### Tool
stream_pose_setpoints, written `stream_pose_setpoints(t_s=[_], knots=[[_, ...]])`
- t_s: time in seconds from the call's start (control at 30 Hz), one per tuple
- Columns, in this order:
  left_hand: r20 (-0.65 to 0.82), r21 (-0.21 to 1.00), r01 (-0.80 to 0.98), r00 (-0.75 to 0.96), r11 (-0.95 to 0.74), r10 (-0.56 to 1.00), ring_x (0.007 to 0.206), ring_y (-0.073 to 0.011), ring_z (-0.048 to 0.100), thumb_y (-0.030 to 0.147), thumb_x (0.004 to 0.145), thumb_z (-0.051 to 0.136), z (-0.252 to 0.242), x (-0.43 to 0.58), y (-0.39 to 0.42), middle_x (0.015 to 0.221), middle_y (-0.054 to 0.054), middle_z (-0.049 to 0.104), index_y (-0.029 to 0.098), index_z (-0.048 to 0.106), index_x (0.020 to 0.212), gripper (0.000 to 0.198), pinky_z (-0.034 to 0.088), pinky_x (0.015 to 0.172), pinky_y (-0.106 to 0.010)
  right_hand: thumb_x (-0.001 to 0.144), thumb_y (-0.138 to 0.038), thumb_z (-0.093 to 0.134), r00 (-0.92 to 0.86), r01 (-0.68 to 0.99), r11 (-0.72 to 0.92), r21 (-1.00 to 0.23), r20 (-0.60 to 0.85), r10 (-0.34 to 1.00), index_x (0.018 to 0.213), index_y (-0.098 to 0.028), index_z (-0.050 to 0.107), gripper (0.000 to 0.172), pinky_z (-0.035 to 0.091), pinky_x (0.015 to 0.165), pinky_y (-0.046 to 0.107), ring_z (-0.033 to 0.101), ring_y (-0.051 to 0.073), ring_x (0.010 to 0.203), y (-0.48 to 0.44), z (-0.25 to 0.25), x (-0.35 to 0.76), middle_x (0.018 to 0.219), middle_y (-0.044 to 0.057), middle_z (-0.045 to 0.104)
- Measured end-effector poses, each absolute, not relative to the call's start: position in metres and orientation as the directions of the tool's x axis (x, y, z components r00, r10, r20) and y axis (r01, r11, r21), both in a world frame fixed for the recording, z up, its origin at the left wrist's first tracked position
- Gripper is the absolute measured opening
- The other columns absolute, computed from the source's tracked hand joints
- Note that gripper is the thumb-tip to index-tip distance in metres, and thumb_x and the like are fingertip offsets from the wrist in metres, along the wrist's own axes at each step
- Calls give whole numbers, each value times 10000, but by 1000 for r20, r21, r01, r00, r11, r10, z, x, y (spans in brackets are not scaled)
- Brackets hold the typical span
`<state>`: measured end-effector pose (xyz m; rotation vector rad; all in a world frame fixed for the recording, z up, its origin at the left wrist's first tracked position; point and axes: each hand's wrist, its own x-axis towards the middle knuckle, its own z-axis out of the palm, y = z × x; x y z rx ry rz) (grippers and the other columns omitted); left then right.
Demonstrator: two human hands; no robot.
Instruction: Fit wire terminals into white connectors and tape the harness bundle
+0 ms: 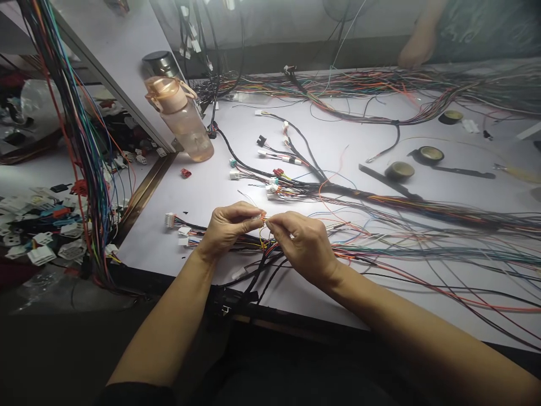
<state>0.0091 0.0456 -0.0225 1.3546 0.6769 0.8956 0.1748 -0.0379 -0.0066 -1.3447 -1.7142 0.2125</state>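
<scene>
Steadying, it seems, a small orange connector [262,216], the left hand [228,225] pinches it tightly — the right hand's [305,241] grip is pinched closed alongside, contents hidden.

Worktop [147,242]: broad, white, smooth; runs from the near side back toward the wall.
Front edge [304,324]: dark strip along the near side of the worktop, slanting down to the right.
Upright panel [114,51]: white, flat, upper left; foot meets the worktop's left side.
Panel trim [103,79]: narrow greyish band down the panel's left margin.
Brown strip [141,198]: wood-like, worn, between worktop and a pale side surface [23,176] at far left.
Back wall [291,20]: grey, dull; dark band [270,55] low across it.
Floor [46,355]: lower left, deep shadow; material unclear.
Light: pale, soft; worktop bright, haze at upper right.
</scene>
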Motion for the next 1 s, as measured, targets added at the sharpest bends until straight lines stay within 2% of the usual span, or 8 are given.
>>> stream_pose_setpoints(t_s=[0.2,0.4,0.6,0.77,1.0], knots=[[86,992,-121,508,-28,857,829,-155,656,159,639,821,-22,11,45,842,-40,718,221,787,805,180,544,782,-292,964,-235,437,-32,751,338,-567,480,877,839,-166,653,258,453,680,248,626,150,708,-39,-8,175,768,61,690],[81,992,-121,474,-26,877,793,-156,655,182,617,836,-20,14,44,824,-43,713,209,785,777,169,547,761,-298,959,-227,434,-71,797,340,-500,481,874,814,-159,653,271,426,646,252,591,149,657,-35,-11,177,730,63,661],[63,991,-135,510,7,858,729,-132,643,183,673,803,-22,15,45,821,-38,708,198,782,824,153,537,718,-280,931,-202,510,-1,691,366,-624,505,863,869,-139,666,179,443,690,241,624,148,725,-37,-13,180,802,63,698],[72,988,-156,509,10,858,778,-120,641,158,698,784,-23,13,46,854,-27,710,206,778,850,160,527,754,-256,904,-220,559,49,620,330,-711,456,889,871,-178,670,124,458,688,242,623,141,715,-38,-10,180,795,38,700],[75,984,-179,505,19,860,737,-127,645,173,673,801,-22,13,45,806,-27,710,209,778,820,153,541,723,-268,922,-208,510,16,644,359,-676,481,876,841,-174,664,178,459,688,258,616,154,723,-32,-10,178,783,50,687]])
